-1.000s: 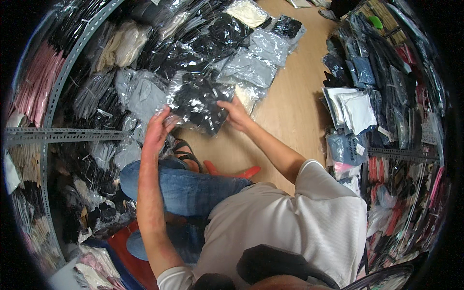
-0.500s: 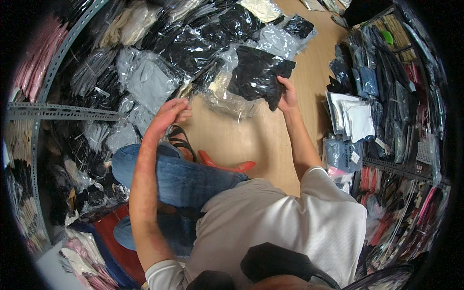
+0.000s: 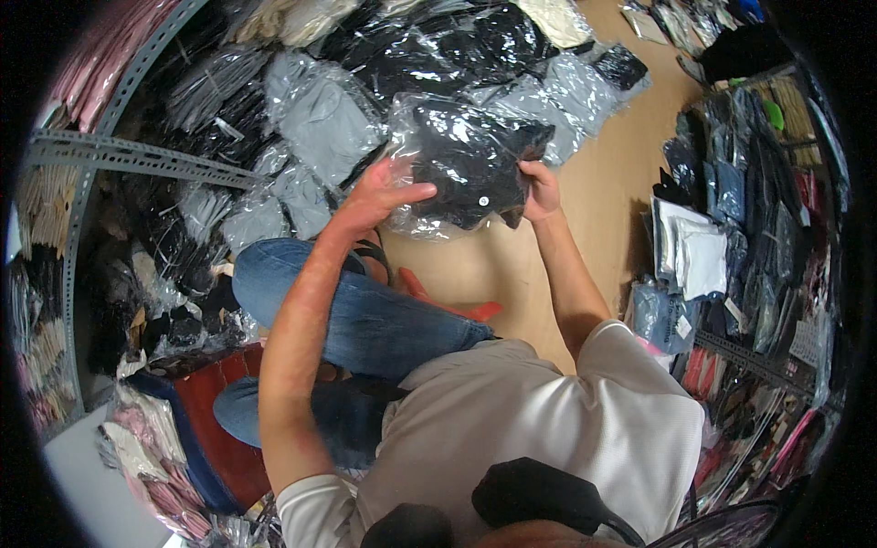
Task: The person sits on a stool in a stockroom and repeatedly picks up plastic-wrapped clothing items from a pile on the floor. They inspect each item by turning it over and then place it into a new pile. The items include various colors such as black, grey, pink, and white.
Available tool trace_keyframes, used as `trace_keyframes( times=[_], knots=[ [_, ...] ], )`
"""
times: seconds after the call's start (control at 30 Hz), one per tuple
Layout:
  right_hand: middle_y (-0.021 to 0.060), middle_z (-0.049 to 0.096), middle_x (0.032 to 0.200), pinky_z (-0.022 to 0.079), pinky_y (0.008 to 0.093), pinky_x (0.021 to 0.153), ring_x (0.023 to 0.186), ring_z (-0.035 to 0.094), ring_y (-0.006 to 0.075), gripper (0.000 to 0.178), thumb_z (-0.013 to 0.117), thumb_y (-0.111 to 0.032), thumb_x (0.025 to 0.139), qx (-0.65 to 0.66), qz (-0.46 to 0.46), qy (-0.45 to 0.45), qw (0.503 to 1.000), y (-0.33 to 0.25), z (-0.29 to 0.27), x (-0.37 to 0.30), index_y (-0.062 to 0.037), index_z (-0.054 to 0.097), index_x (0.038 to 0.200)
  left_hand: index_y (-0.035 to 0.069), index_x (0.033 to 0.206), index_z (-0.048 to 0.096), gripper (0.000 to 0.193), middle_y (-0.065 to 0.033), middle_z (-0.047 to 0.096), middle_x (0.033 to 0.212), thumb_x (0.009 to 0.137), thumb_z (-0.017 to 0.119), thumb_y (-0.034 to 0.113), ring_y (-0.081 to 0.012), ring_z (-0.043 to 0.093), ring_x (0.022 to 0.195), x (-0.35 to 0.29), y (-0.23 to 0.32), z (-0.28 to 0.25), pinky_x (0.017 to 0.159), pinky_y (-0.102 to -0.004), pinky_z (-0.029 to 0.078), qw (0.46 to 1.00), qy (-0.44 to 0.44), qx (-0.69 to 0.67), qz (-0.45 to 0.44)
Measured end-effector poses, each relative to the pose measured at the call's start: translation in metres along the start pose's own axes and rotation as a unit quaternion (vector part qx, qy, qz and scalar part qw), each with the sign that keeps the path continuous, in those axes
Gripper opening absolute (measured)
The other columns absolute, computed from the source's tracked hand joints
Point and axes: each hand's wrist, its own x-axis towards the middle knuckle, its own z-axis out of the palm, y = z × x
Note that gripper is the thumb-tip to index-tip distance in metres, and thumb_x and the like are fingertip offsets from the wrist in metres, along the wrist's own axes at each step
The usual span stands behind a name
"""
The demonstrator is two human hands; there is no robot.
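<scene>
A black folded garment in a clear plastic bag is in the upper middle of the frame, held above the pale wood-look floor. The film is glossy and crinkled, with bright white glints; at the left and lower edges it runs past the dark cloth as a see-through margin. A small round white sticker is near the bottom. The left hand pinches the left edge, thumb on top; the right hand pinches the right edge.
</scene>
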Motion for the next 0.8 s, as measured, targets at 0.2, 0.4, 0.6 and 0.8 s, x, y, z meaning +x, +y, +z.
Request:
trace_keyframes(
  times=[0.2, 0.4, 0.6, 0.8],
  knots=[
    [0.0168, 0.055, 0.136, 0.046, 0.0445, 0.105, 0.123, 0.056, 0.0305, 0.047, 0.052, -0.003, 0.092, -0.140, -0.020, 0.034, 0.989, -0.007, -0.009, 0.007, -0.0001, 0.045, 0.138, -0.004, 0.135, 0.052, 0.070, -0.0159, 0.061, 0.129, 0.077, 0.084, 0.019, -0.0283, 0.056, 0.122, 0.002, -0.009, -0.014, 0.101, -0.0375, 0.046, 0.998, 0.037, 0.055, 0.023],
    [0.0131, 0.054, 0.138, 0.043, 0.0415, 0.107, 0.126, 0.054, 0.0267, 0.046, 0.052, -0.003, 0.094, -0.185, -0.023, 0.055, 0.981, -0.009, -0.007, 0.012, -0.0024, 0.045, 0.139, -0.003, 0.133, 0.054, 0.069, -0.0157, 0.062, 0.126, 0.076, 0.085, 0.019, -0.0275, 0.058, 0.119, 0.001, -0.009, -0.016, 0.100, -0.0378, 0.047, 0.998, 0.024, 0.041, 0.038],
    [0.0095, 0.054, 0.137, 0.045, 0.0387, 0.104, 0.121, 0.055, 0.0220, 0.041, 0.053, -0.014, 0.099, -0.227, 0.000, 0.074, 0.971, -0.008, 0.010, 0.016, -0.0042, 0.046, 0.139, -0.002, 0.132, 0.056, 0.061, -0.0140, 0.064, 0.123, 0.081, 0.081, 0.020, -0.0260, 0.058, 0.117, 0.003, -0.014, -0.019, 0.101, -0.0373, 0.046, 0.998, 0.058, 0.019, 0.029],
    [0.0049, 0.060, 0.127, 0.046, 0.0352, 0.099, 0.115, 0.056, 0.0168, 0.043, 0.060, -0.024, 0.099, -0.316, 0.043, 0.181, 0.930, -0.007, 0.033, 0.015, -0.0051, 0.050, 0.136, -0.002, 0.129, 0.057, 0.049, -0.0129, 0.064, 0.122, 0.089, 0.073, 0.021, -0.0208, 0.059, 0.113, 0.004, -0.011, -0.021, 0.098, -0.0338, 0.046, 0.996, 0.073, 0.032, 0.031]
  ],
)
